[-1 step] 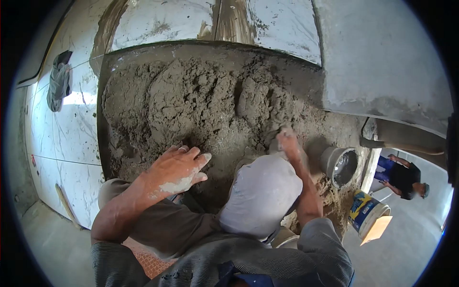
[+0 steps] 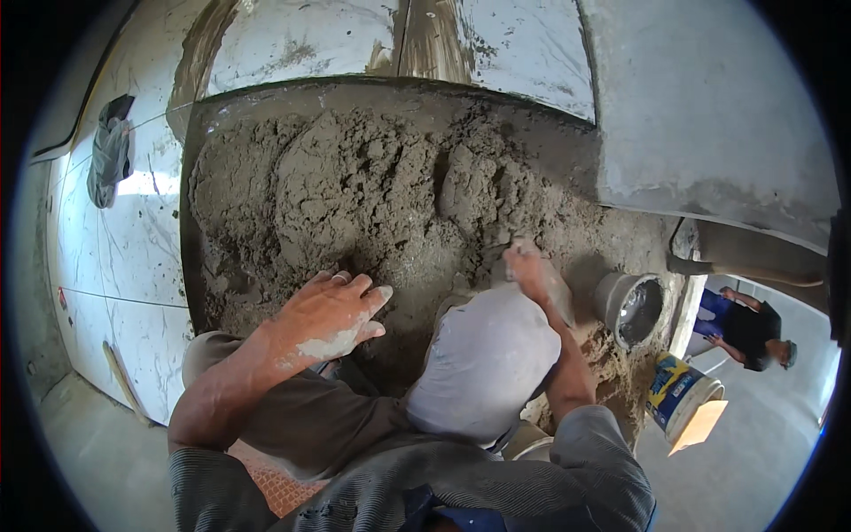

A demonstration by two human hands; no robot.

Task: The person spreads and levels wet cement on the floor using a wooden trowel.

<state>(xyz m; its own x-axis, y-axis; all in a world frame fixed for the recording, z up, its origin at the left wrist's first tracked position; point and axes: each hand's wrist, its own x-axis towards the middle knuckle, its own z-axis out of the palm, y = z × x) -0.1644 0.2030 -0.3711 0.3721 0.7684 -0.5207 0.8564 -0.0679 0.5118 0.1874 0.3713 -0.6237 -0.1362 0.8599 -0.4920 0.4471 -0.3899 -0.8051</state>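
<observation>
A wide bed of wet grey mortar (image 2: 355, 177), lumpy and uneven, spreads out before me between white marbled tiles (image 2: 301, 35). My left hand (image 2: 337, 310), smeared with mortar and wearing a ring, hangs with its fingers apart over the near side of the bed, by my bent knee. To the right, low at the mortar, my right hand (image 2: 527, 266) is closed; whatever it grips is hidden or too blurred to name. A pale, rounded cap (image 2: 487, 363) is in front of my chest and covers part of the mortar and of my right forearm.
A grey bucket (image 2: 634, 309) lies tipped at the right. Beyond it are a blue-and-yellow pail (image 2: 678, 399), a wooden-handled tool (image 2: 753, 273) and another person (image 2: 749, 328). A dark cloth (image 2: 111, 151) and a wooden stick (image 2: 124, 381) lie at the left.
My right hand has shifted slightly to the left over the mortar. My left hand has stayed in place.
</observation>
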